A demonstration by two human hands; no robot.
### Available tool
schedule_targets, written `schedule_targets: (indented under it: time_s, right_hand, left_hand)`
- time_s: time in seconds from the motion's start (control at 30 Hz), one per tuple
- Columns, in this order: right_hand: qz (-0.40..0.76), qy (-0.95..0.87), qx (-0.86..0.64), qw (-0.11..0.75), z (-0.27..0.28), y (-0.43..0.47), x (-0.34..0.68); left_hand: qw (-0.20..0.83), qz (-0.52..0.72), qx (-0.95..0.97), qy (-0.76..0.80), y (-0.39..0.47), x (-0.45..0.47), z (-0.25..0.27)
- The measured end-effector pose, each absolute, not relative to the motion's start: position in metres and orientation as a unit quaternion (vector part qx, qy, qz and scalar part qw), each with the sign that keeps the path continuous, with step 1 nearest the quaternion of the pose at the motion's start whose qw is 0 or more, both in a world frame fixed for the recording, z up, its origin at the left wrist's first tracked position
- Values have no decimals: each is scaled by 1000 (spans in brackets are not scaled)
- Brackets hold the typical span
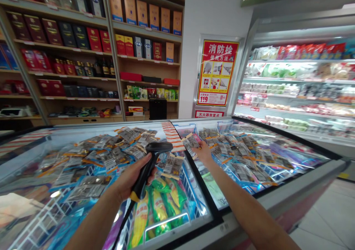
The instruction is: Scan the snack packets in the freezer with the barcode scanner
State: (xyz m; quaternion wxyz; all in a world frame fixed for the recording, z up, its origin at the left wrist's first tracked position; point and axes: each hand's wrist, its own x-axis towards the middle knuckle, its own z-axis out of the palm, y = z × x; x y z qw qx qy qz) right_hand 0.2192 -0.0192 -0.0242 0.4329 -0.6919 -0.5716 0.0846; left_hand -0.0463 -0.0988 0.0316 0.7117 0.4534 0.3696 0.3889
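My left hand is wrapped round the handle of a black and yellow barcode scanner, whose head points forward over the freezer and whose cable hangs down. In my right hand a small flat snack packet is pinched by its near edge, above the divider between the glass lids. A pile of similar packets with orange and blue edges lies on the left glass. More such packets are spread on the right glass. One packet lies just beyond the scanner.
Under the freezer glass, bags of corn sit by white wire baskets. Shelves of boxes and bottles stand behind. A red fire-hydrant poster hangs on the wall. An open chiller with packaged goods is at right.
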Motion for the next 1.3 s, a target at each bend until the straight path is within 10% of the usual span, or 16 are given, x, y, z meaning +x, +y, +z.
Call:
schedule_targets:
  time_s: [1.3]
  right_hand:
    - [-158,-382,-822,390,-6,-47,308]
  left_hand:
    - [677,399,457,417,-93,-54,34]
